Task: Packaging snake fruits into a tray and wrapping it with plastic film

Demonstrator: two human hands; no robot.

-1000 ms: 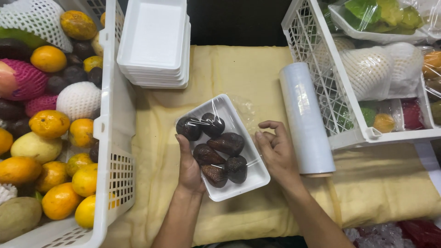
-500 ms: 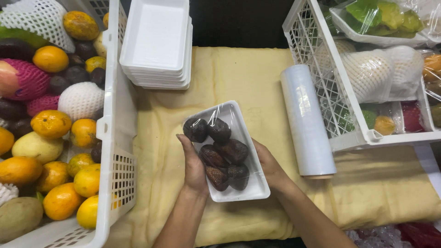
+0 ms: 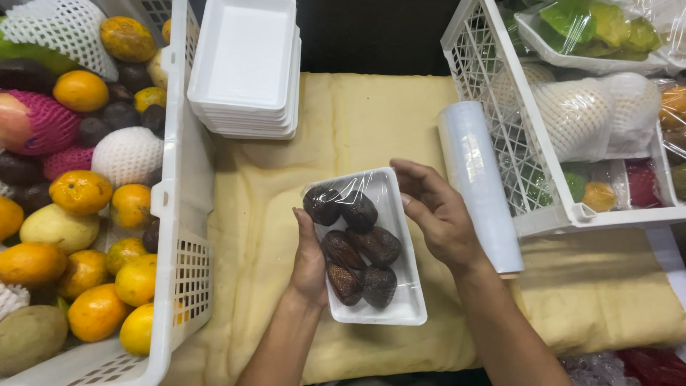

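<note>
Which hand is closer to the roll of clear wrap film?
Right. The right hand holds the tray edge just beside the roll; the left hand is across the tray, farther away.

film-wrapped white foam tray (image 3: 400,300) of dark brown fruit between both hands' fingers; stack of empty white trays (image 3: 246,68) well above left fingers; wrapped green produce tray (image 3: 593,36) far beyond right fingers
</note>
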